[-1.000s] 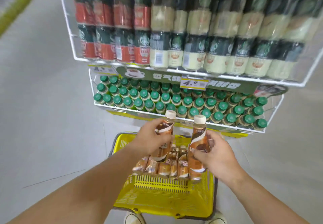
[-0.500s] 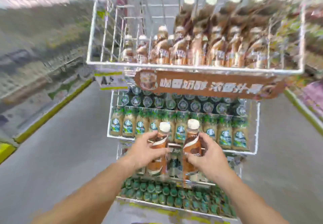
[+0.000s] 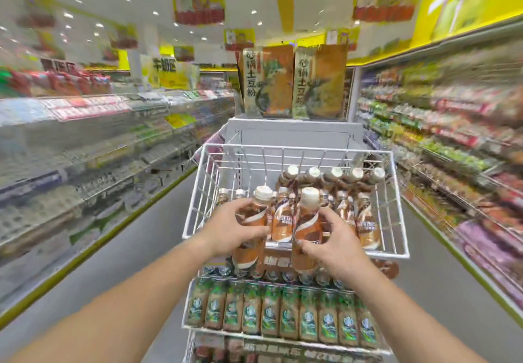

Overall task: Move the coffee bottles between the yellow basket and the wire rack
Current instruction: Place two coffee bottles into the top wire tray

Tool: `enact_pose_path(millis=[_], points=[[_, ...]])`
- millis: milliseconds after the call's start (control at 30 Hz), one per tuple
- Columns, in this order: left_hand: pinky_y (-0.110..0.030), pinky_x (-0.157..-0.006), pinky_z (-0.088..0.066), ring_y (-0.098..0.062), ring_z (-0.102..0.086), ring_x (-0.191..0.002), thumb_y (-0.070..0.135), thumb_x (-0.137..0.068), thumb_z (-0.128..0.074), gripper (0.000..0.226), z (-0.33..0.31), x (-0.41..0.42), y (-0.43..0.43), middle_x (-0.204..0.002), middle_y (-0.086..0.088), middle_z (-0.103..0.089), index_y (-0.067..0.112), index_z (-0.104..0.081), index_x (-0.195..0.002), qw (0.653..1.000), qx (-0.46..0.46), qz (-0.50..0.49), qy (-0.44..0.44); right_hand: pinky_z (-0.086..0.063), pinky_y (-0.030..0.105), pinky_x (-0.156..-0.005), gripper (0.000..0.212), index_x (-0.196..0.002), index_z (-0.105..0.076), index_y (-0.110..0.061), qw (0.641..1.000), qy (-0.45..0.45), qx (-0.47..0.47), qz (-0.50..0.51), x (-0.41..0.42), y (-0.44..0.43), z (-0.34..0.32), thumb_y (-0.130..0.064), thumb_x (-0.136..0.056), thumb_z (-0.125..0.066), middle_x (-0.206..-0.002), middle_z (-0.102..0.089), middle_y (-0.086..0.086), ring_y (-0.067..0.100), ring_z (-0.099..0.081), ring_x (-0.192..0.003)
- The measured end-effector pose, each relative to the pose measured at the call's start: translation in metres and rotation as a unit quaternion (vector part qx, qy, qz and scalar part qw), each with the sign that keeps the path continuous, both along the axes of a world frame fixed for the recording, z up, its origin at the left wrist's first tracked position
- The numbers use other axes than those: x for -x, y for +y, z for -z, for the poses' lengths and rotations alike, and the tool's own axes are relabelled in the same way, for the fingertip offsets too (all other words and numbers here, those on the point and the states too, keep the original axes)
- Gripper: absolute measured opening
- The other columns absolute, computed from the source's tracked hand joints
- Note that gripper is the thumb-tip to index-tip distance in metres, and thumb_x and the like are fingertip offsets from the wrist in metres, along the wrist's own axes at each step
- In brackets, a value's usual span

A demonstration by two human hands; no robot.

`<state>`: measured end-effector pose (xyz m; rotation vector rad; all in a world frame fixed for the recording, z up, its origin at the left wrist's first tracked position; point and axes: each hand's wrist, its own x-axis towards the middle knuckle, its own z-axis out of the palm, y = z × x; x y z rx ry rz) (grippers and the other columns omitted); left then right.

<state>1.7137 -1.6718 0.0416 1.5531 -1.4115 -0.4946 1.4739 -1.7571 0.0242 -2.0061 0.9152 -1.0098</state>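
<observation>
- Gripping one coffee bottle per hand: the left hand [image 3: 230,228] is wrapping its fingers round the left bottle [image 3: 256,212], and the right hand [image 3: 332,239] is curling round the right bottle [image 3: 308,221]. Both bottles are sitting upright, side by side.
- Both are hanging at the front rim of the wire rack [image 3: 392,255], top tier. Their bases are showing below the rim line, so I'm reading them as not yet inside.
- Progress: matching stocked bottles [image 3: 365,221] are already standing in rows at the middle, right and back of that tier. The left side is showing bare wire, so room is remaining.
- The yellow basket isn't showing, so I can't tell how many are waiting.
- Held bottles are looking like smooth, glossy plastic: brown sleeve with a cream swirl, rounded shoulders, narrow neck, round cream cap.
- The rack is looking like thin white-coated wire, an open grid in a rectangular box form.
- A brown sign strip [image 3: 278,262] is running along the front edge, mostly hidden by the hands.
- The lower tier is carrying squat green-label bottles [image 3: 271,311], packed tight in a row.
- Behind the rack, a flat white panel [image 3: 294,133] is rising, with two brown-orange posters [image 3: 268,79] above it.
- Side shelves [image 3: 85,136] are blurring out, so their detail is unreadable.
</observation>
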Motion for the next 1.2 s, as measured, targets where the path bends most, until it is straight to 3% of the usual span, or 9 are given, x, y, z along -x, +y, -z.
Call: enact_pose_path(millis=[100, 167, 233, 333, 533, 733, 833, 900, 1200], points=[[-0.004, -0.07, -0.048, 0.013, -0.061, -0.097, 0.046, -0.069, -0.089, 0.046, -0.041, -0.009, -0.011, -0.111, 0.026, -0.062, 0.053, -0.063, -0.107, 0.999, 0.034, -0.01, -0.02, -0.037, -0.006, -0.059, 0.06, -0.11, -0.041, -0.044, 0.999, 0.017, 0.03, -0.007, -0.007, -0.014, -0.034, -0.022, -0.076, -0.085, -0.09, -0.054, -0.033, -0.033, -0.048, -0.084], [-0.021, -0.085, -0.053, -0.005, -0.065, -0.105, 0.049, -0.071, -0.087, 0.058, -0.059, -0.018, -0.024, -0.119, 0.018, -0.064, 0.035, -0.063, -0.122, 0.998, 0.048, -0.029, -0.041, -0.042, -0.001, -0.061, 0.049, -0.1, -0.049, -0.044, 0.998, 0.023, 0.046, -0.02, -0.015, -0.03, -0.053, -0.02, -0.075, -0.084, -0.091, -0.062, -0.025, -0.024, -0.055, -0.085], [-0.028, -0.09, -0.056, -0.008, -0.065, -0.105, 0.045, -0.074, -0.087, 0.059, -0.076, -0.025, -0.035, -0.12, 0.019, -0.066, 0.038, -0.063, -0.127, 0.997, 0.057, -0.041, -0.038, -0.047, 0.009, -0.065, 0.047, -0.103, -0.054, -0.041, 0.998, 0.027, 0.055, -0.032, -0.027, -0.047, -0.067, -0.018, -0.073, -0.083, -0.095, -0.068, -0.017, -0.014, -0.061, -0.086], [-0.004, -0.072, -0.048, 0.012, -0.064, -0.091, 0.036, -0.078, -0.085, 0.042, -0.093, -0.035, -0.049, -0.104, 0.035, -0.067, 0.061, -0.064, -0.103, 0.994, 0.084, -0.056, -0.052, -0.047, 0.017, -0.069, 0.047, -0.1, -0.053, -0.043, 0.997, 0.016, 0.062, -0.043, -0.049, -0.071, -0.079, -0.019, -0.072, -0.083, -0.094, -0.068, -0.016, -0.011, -0.062, -0.086], [0.001, -0.071, -0.044, 0.016, -0.062, -0.091, 0.029, -0.079, -0.085, 0.041, -0.086, -0.077, -0.08, -0.106, 0.038, -0.066, 0.05, -0.064, -0.107, 0.991, 0.09, -0.067, -0.066, -0.045, 0.016, -0.073, 0.054, -0.11, -0.053, -0.04, 0.996, 0.004, 0.079, -0.041, -0.108, -0.1, -0.081, -0.019, -0.071, -0.084, -0.101, -0.066, -0.018, -0.009, -0.061, -0.089], [-0.011, -0.085, -0.046, 0.006, -0.064, -0.097, 0.019, -0.076, -0.084, 0.038, -0.046, -0.131, -0.129, -0.102, 0.021, -0.071, 0.034, -0.07, -0.108, 0.991, 0.105, -0.047, -0.074, -0.047, 0.015, -0.077, 0.057, -0.109, -0.052, -0.048, 0.994, -0.021, 0.105, 0.012, -0.165, -0.122, -0.057, -0.014, -0.075, -0.083, -0.102, -0.065, -0.02, -0.009, -0.061, -0.093], [-0.031, -0.089, -0.055, -0.003, -0.064, -0.095, 0.018, -0.075, -0.085, 0.037, -0.027, -0.141, -0.148, -0.099, 0.014, -0.067, 0.034, -0.068, -0.104, 0.99, 0.118, -0.044, -0.07, -0.053, 0.03, -0.088, 0.055, -0.114, -0.053, -0.043, 0.994, -0.026, 0.097, 0.039, -0.183, -0.133, -0.043, -0.01, -0.079, -0.08, -0.106, -0.063, -0.016, -0.001, -0.062, -0.098], [-0.033, -0.088, -0.055, -0.005, -0.063, -0.094, 0.019, -0.075, -0.087, 0.036, -0.019, -0.14, -0.159, -0.1, 0.011, -0.065, 0.032, -0.068, -0.103, 0.988, 0.129, -0.051, -0.068, -0.054, 0.034, -0.088, 0.053, -0.108, -0.053, -0.044, 0.993, -0.032, 0.103, 0.056, -0.192, -0.139, -0.036, -0.008, -0.08, -0.079, -0.104, -0.063, -0.013, 0.003, -0.063, -0.097], [-0.018, -0.086, -0.053, -0.001, -0.064, -0.089, 0.017, -0.077, -0.087, 0.037, 0.009, -0.13, -0.194, -0.103, 0.014, -0.055, 0.026, -0.063, -0.102, 0.988, 0.124, -0.09, 0.025, -0.044, 0.014, -0.087, 0.052, -0.118, -0.057, -0.031, 0.977, 0.037, 0.172, 0.121, -0.204, -0.147, -0.012, -0.002, -0.08, -0.077, -0.106, -0.056, -0.017, -0.003, -0.054, -0.101]])
